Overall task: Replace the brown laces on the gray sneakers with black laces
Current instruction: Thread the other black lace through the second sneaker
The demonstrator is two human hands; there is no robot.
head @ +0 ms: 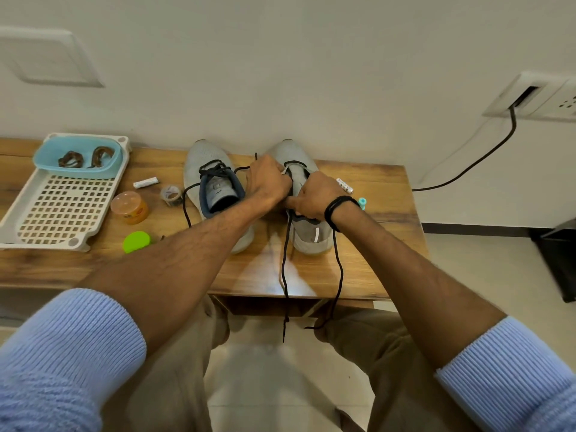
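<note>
**Gray sneakers (204, 162) parked side by side on the desk (380, 251)**

The right sneaker (308, 241) is gripped by both hands. Left hand (269, 179) fingers are curled over its eyelets, and right hand (314, 198) fingers are wrapped round its upper. Black lace (284, 275) ends are left dangling off the desk edge. Brown laces (70, 159) are dumped in the blue bowl (43, 157).

Place: a home room, I'd say | I sit at a low wooden table (386, 194) against a plain cream wall (280, 73) | wall socket (530, 98) with black cable (513, 123) | pale tiled floor (483, 269) | plastic dish tray (46, 244)
</note>
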